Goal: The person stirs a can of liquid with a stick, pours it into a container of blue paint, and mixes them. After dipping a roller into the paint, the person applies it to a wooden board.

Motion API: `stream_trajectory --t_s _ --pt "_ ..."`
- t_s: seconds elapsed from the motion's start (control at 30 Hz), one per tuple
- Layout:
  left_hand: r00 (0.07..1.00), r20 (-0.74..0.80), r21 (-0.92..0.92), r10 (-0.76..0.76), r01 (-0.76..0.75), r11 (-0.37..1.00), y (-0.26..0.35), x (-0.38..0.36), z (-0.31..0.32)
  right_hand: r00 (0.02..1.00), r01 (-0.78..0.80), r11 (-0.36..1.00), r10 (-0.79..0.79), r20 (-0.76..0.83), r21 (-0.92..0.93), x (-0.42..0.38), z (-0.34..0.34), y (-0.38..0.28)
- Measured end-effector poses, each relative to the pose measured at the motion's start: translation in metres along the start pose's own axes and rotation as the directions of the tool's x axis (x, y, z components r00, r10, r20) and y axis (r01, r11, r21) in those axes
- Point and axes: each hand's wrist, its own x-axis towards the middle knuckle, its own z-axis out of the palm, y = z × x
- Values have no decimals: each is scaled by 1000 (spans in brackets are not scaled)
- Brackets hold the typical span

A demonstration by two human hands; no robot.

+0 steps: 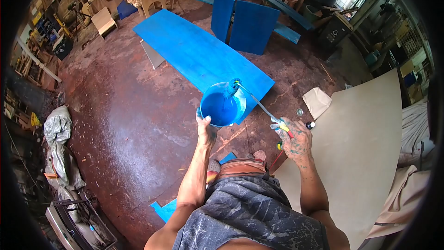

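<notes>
My left hand gripped a round tub of wet blue paint — my right hand gripped a shaggy, soaked roller.

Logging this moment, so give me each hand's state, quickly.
Left hand: closed on the rim of the bucket of blue paint.
Right hand: closed around the handle of the paint roller.

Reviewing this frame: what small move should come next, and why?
Probably let the roller drain against the inside of the bucket before swinging it over the blue board. The right hand has its paint-laden head at the rim, what looks like a drip hangs beneath it, and the left hand holds the bucket.
</notes>
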Motion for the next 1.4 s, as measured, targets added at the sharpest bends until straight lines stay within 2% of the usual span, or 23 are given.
stream_trajectory --t_s 0.27,0.57,0.67,0.87,1.07,1.3,1.4 --pt "1000 24 -62 -6 8 998 -6 6 -10 1000 4 1000 -4 3 -10 2 -9 -4" --pt "999 47 -72 -12 15 997 -9 9 -12 1000 -2 986 4 13 -167 6 -21 -12" --pt "999 44 -73 -23 26 997 -9 7 -12 999 42 980 -47 -21 -193 6 -20 -12" --pt "999 44 -67 -20 23 997 -13 2 -11 997 74 972 -74 7 -225 7 -24 -10" --pt "1000 12 -70 -23 24 997 -16 -4 -10 995 102 983 -102 10 -154 6 -18 1" --pt "999 -43 8 24 -23 1000 -13 -11 0 994 52 996 -45 103 -69 3 -2 25" --pt "1000 8 -70 18 -18 997 -7 -14 10 993 34 999 -29 114 -38 1 4 36"
